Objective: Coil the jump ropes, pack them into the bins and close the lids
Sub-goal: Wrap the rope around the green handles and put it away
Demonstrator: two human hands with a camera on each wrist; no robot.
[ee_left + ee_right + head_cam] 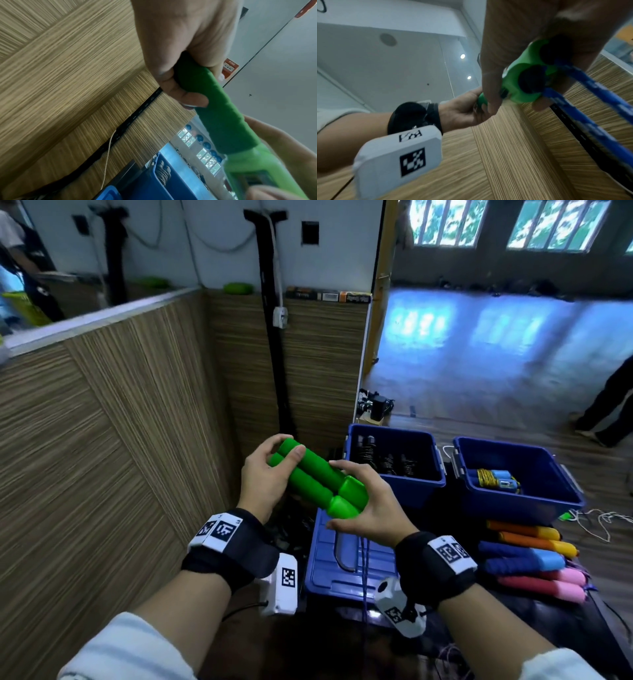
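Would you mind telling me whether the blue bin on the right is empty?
No, the right blue bin already holds a jump rope with blue handles lying on its floor.

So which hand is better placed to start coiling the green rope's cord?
Probably the right hand: it grips the green handles at the end where the blue cord exits. The left hand holds the far ends.

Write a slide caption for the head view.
Both hands hold paired green jump-rope handles above open blue bins.
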